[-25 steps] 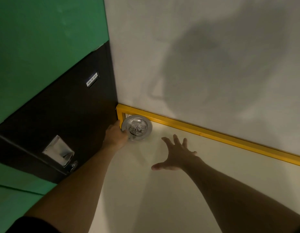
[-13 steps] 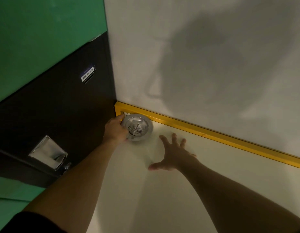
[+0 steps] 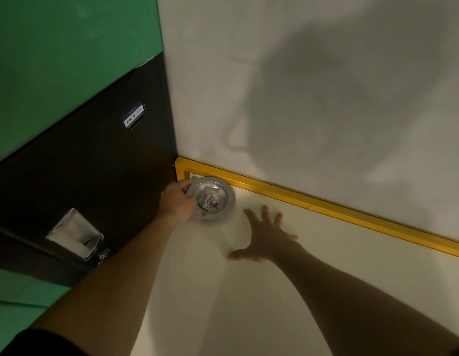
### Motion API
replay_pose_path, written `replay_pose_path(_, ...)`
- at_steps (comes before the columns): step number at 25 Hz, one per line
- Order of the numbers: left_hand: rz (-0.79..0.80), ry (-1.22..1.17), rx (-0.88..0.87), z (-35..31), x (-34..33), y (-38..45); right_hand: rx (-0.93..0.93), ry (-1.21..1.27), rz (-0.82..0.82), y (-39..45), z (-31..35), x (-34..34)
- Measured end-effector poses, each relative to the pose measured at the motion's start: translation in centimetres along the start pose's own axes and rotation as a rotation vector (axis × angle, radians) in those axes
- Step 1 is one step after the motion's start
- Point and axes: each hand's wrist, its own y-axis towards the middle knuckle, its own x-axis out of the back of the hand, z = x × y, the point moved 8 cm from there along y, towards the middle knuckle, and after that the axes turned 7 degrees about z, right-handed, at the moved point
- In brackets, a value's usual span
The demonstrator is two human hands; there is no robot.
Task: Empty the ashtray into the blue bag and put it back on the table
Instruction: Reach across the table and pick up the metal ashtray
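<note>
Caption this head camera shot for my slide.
Left hand grips the ash-filled ashtray in the table corner.

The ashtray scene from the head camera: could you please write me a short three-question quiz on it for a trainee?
1. True or false: the ashtray has already been emptied.
2. Which hand has its fingers on the ashtray's rim? A) left hand B) right hand C) both
3. Fill in: the ashtray sits in the table corner, close to a ____ coloured border.

Key
1. False: grey ash still lies in its bowl.
2. A: the left hand grips the near left rim, while the right hand is spread open, apart from the ashtray.
3. Yellow.
</note>
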Motion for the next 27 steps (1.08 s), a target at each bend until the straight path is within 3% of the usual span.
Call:
replay_pose_path(5,0.033,-0.040,-0.017,-0.7,-0.1,-1.5,0.053,0.075,-0.090,-1.4,-0.5,0.8)
replay_pose_path(12,0.069,-0.104,-0.070,-4.0,-1.3,-4.8,0.038,0.679,-0.226,-4.9,-2.6,3.0)
replay_pose_path(18,0.107,-0.125,-0.121,-7.4,-2.9,-8.2,-0.085,0.960,-0.374,-8.7,-5.6,4.7)
replay_pose_path(27,0.184,-0.187,-0.198,-13.9,-6.1,-14.7,-0.122,1.467,-0.359,-15.4,-11.1,3.9)
